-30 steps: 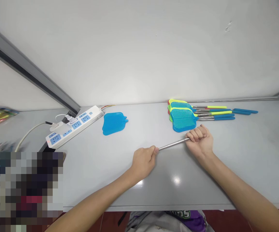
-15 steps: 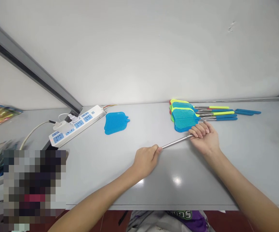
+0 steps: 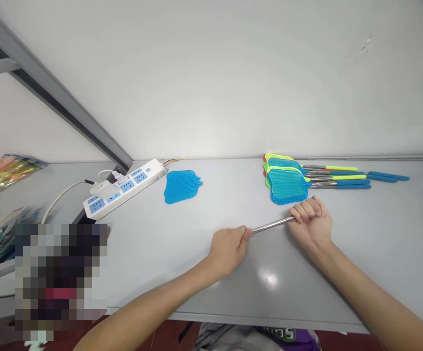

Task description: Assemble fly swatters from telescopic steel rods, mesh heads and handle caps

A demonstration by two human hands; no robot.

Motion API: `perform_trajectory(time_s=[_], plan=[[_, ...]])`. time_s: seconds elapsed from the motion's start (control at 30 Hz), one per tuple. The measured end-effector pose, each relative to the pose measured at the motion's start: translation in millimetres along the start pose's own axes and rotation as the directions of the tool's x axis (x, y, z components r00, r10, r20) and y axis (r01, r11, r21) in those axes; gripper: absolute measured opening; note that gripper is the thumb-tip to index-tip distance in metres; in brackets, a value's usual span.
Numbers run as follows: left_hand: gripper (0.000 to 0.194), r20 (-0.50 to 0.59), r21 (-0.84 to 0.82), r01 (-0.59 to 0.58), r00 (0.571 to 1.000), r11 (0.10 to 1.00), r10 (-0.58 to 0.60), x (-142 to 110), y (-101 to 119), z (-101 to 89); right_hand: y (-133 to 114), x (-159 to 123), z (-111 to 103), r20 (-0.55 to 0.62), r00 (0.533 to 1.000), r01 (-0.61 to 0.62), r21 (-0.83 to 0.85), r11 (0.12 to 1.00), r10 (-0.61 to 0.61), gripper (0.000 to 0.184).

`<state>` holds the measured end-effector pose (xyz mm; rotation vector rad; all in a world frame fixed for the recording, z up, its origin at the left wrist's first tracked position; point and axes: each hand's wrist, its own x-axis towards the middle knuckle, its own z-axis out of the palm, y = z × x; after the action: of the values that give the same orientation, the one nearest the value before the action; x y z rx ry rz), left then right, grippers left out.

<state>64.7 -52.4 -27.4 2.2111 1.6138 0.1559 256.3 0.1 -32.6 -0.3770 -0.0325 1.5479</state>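
Note:
A thin metal rod (image 3: 272, 225) spans the gap between my two fists, tilted up toward the right. My left hand (image 3: 230, 248) is closed around its left end, thumb along the rod. Fingers curled and palm turned up, my right hand (image 3: 310, 223) grips the other end. Whatever lies inside either fist is hidden. Just beyond my right hand lies a stack of fly swatters (image 3: 288, 185) with blue, green, yellow and red mesh heads, their handles pointing right. Blue mesh swatter heads (image 3: 182, 186) without rods lie to the left on the grey table (image 3: 152, 253).
A white power strip (image 3: 123, 187) with plugs and cables lies at the left near a metal frame post (image 3: 68, 107). Loose blue handle grips (image 3: 387, 176) lie right of the swatters. Plastic-wrapped items (image 3: 6, 175) are at the far left. A wall (image 3: 233, 87) stands behind.
Both fists have come slightly closer together and lower toward me, so less of the rod shows between them. The camera view has shifted a little to the left.

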Motion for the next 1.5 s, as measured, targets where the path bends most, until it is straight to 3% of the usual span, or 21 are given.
perform_trajectory(time_s=[0.57,0.83,1.13,1.37,1.5], plan=[[0.048,0.022,-0.021,0.026,0.999,0.999,-0.025,0,3,-0.7,12,-9,5,-0.030,0.999,-0.024,-0.042,0.999,0.023,0.037],[0.046,0.013,-0.076,-0.042,0.999,0.996,0.043,-2,0,-4.8,3,-6,10,-0.026,0.995,-0.102,-0.093,0.990,0.100,0.037],[0.029,-0.019,-0.208,-0.081,0.997,0.975,0.079,-2,-1,-12.1,-14,5,5,-0.020,0.995,-0.102,-0.135,0.986,0.101,0.034],[0.032,-0.095,-0.119,-0.139,0.987,0.983,0.128,-2,-2,-6.6,-25,12,-1,-0.120,0.988,-0.111,-0.076,0.991,0.101,0.029],[0.034,-0.072,-0.013,-0.167,0.984,0.986,0.166,-2,0,-5.9,-27,15,-3,-0.166,0.980,-0.119,-0.071,0.990,0.106,0.028]])
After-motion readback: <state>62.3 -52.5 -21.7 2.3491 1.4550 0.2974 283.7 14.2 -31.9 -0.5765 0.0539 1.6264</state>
